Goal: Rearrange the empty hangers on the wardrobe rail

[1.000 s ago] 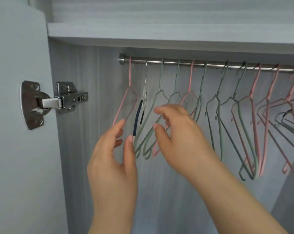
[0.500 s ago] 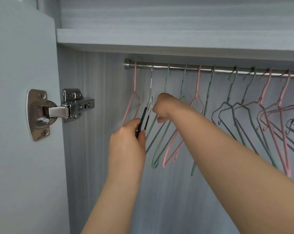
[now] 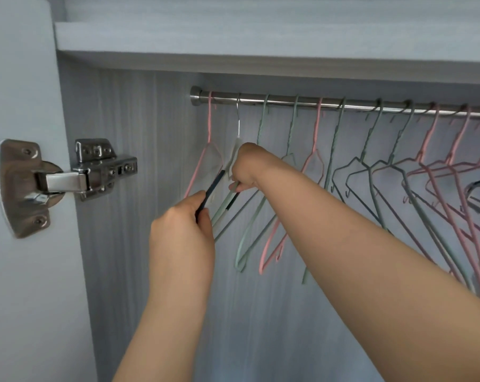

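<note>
Your left hand [image 3: 182, 232] is curled round the dark-padded arm of the clear hanger [image 3: 216, 184], fingers and thumb closed on it from below. Your right hand [image 3: 247, 168] reaches across higher up, its fingers curled and pinching what looks like that hanger's other arm. A green hanger [image 3: 263, 119] runs so close behind that you can't be sure from here.

The clear hanger's wire hook sits on the rail [image 3: 288, 102], second from the left end and just beside the pink hanger [image 3: 209, 128] at the end bracket. More green and pink hangers are spread along the rail toward its right end, where they crowd and overlap.

You appear to be partway through moving this one hanger: you have it in both hands, but it isn't off the rail yet.

Next you'd want to lift until the hook clears the rail. Keep the arms away from the green hanger's shoulder so nothing snags. Then carry it to its new spot and seat the hook fully.
</note>
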`<state>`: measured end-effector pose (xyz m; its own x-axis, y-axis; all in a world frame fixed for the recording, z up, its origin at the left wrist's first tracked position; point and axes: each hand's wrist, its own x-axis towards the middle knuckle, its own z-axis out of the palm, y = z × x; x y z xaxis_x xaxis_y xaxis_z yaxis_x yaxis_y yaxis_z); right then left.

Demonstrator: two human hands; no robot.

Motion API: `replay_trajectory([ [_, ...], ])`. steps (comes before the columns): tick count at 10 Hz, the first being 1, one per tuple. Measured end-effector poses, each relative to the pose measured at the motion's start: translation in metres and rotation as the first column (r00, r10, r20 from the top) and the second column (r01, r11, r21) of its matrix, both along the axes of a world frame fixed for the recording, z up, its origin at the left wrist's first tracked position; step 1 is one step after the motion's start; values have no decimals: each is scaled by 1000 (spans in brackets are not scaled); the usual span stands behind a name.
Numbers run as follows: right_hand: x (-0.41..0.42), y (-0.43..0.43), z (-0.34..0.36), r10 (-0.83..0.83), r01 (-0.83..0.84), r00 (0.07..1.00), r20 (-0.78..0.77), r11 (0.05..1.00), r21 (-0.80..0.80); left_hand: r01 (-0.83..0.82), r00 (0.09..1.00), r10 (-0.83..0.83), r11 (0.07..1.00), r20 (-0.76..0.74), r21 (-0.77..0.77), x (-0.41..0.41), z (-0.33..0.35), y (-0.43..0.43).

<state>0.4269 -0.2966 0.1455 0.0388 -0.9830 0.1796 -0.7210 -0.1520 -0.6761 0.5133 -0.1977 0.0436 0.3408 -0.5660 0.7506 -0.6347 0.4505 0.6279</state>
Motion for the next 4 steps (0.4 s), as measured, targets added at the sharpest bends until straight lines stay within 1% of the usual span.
replay_trajectory([
  [1, 4, 9, 2, 6, -8, 998, -70, 1000, -27, -21, 1000, 21, 1000, 15, -12, -1, 1, 3],
  [2, -4, 29, 3, -34, 22, 990, -134, 995, -95, -38, 998, 40, 997, 38, -61, 0, 0, 6],
  [3, -35, 98, -12, -6, -27, 989, -146, 975, -223, 70, 996, -75, 992, -47, -102, 7, -8, 2],
  [4, -86, 179, -46, 118, -150, 985, -124, 943, -297, 247, 964, -257, 962, -75, -117, 19, -5, 17],
])
